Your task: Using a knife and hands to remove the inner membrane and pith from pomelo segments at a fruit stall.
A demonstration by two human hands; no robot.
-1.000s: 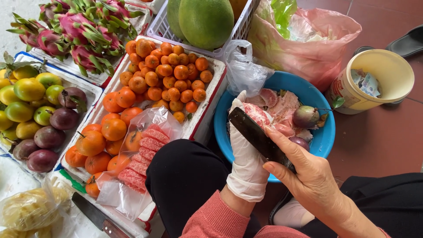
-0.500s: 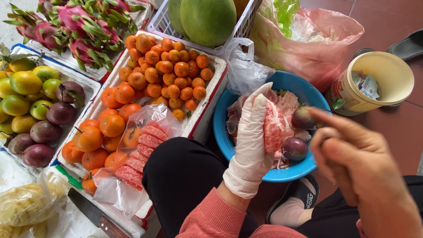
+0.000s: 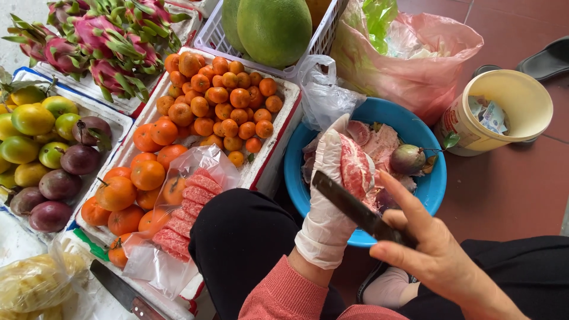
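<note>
We find little room around the blue basin. Along its left rim the white foam tray of small oranges presses close, and a knotted clear bag leans over the far-left rim. Behind it the pink plastic bag touches the far rim, and the cream tub stands just beside the far-right rim. Inside, pomelo peel and a passion fruit fill the bottom. Our left hand and the knife blade bar the near rim. Open red tiled floor lies right of the basin, where a hand could pass.
</note>
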